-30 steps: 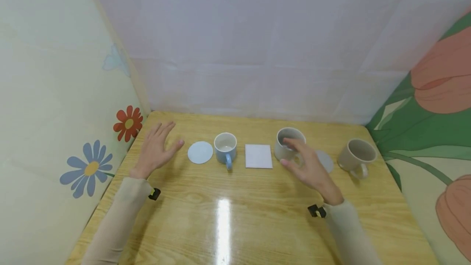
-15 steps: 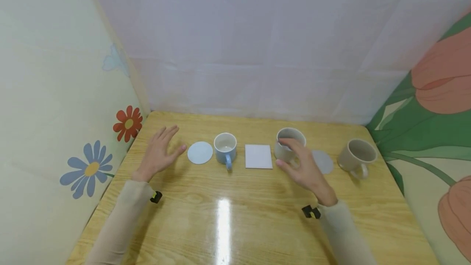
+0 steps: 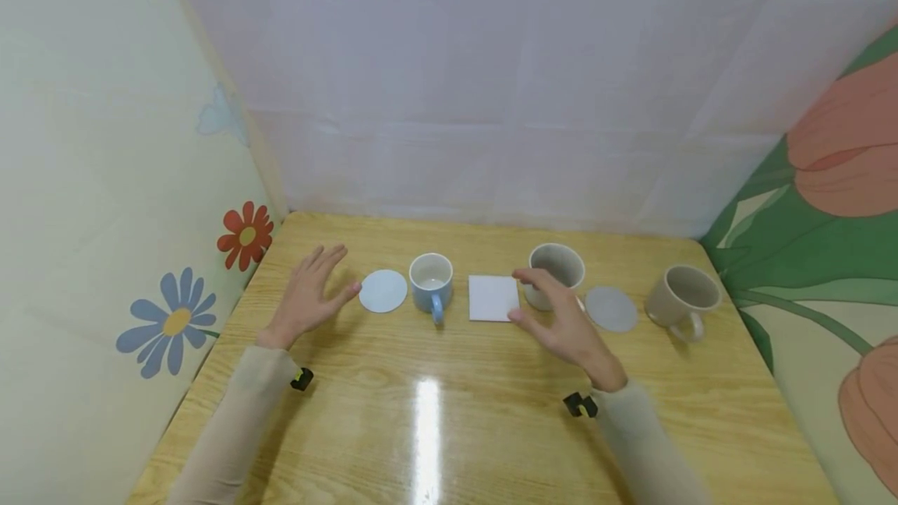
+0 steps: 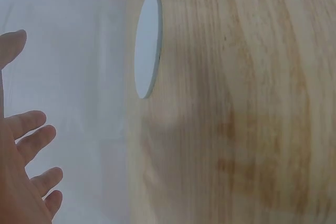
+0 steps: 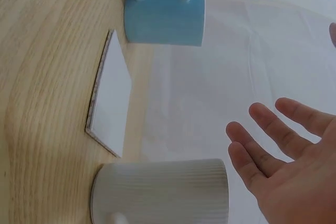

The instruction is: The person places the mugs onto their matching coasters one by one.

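No text, label, brand, number or sign could be read on the ribbed mug [image 5: 163,190], blue mug [image 5: 165,19], square coaster [image 3: 491,298], white round coaster [image 3: 383,291] or surface [image 3: 351,411].

A creased pale-lavender sheet [image 3: 491,100] hangs behind the glossy yellow wood-grained bench [image 3: 365,419], between a cream flower-printed left wall [image 3: 105,193] and a green-and-pink floral right wall [image 3: 842,232].

Downward head view, wrists sharing blue mug [image 5: 165,19]

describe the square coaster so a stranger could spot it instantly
On the wooden table, look toward the far side. Between the blue mug and the ribbed grey mug lies a white coaster. It's the only square one; the blue coaster and grey coaster are round.
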A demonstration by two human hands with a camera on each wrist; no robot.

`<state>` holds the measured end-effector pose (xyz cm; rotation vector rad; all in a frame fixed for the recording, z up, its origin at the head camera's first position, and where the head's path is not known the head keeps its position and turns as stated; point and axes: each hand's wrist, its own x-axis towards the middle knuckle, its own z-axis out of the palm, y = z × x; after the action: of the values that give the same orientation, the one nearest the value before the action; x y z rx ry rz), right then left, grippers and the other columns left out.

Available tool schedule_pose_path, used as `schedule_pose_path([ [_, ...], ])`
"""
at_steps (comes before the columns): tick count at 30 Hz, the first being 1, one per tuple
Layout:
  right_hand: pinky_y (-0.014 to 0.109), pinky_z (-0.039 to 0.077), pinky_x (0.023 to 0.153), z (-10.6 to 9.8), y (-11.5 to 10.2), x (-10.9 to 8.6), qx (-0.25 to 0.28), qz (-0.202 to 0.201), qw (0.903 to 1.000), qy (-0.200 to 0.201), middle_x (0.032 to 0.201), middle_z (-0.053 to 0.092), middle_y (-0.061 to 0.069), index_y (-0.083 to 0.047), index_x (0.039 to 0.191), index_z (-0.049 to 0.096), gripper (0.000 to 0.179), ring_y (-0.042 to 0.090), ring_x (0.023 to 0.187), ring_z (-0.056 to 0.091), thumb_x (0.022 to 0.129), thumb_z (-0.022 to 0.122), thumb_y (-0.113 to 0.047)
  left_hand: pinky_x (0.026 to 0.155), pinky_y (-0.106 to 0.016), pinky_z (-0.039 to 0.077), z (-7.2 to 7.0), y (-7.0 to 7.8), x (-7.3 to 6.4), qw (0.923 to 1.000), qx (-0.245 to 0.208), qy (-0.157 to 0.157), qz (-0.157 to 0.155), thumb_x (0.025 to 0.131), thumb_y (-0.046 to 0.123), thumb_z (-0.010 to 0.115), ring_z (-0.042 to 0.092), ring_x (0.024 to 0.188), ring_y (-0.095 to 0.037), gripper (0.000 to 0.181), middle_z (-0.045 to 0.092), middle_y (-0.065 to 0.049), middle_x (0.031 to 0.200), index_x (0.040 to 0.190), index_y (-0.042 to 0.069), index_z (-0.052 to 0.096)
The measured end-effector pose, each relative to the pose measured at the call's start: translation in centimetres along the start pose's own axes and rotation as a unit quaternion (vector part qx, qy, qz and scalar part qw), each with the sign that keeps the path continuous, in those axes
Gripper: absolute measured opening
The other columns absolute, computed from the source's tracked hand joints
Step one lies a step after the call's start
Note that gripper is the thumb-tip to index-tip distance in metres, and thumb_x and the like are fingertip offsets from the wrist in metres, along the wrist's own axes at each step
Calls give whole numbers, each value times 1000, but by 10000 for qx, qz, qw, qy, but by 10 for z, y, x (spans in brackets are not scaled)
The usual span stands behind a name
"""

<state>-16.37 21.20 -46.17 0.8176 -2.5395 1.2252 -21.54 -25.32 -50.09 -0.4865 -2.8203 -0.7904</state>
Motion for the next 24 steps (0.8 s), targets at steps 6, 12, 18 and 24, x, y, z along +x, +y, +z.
schedule_pose_path([
  [6, 62, 50, 110, 12, -3, 2, -161, -163, 9997, -3, 143, 66, 18, 1, 145, 60, 61, 38, 128, 64, 93, 79, -23, 125, -77, 18, 7, 0, 0, 10000, -38, -22, -25, 97, 51, 73, 25, 159, -52, 84, 40, -16, 171, 164, 10, 42],
  [12, 61, 52, 108, 25, -6, 2, -115, -156, 9996, -223, 141, 67, 18, 0, 145, 60, 62, 37, 126, 64, 92, 82, -23, 125, -76, 20, 14, 0, -3, 10000, -50, -35, -19, 95, 47, 77, 28, 157, -54, 85, 42, -18, 169, 161, 5, 45],
  [18, 61, 54, 108, 31, -3, 3, -125, 68, 9995, -296, 144, 66, 18, 0, 146, 59, 62, 38, 125, 66, 94, 81, -24, 125, -76, 21, 19, -2, -3, 9999, -122, -67, -21, 94, 45, 78, 28, 157, -54, 84, 43, -18, 168, 161, 5, 45],
  [24, 64, 56, 103, 37, 0, 4, 190, 47, 9995, -257, 141, 67, 20, 0, 146, 59, 58, 42, 121, 68, 96, 77, -24, 124, -77, 24, 25, -5, -4, 9992, -243, -264, -174, 94, 44, 79, 29, 157, -54, 87, 42, -20, 168, 162, 4, 42],
])
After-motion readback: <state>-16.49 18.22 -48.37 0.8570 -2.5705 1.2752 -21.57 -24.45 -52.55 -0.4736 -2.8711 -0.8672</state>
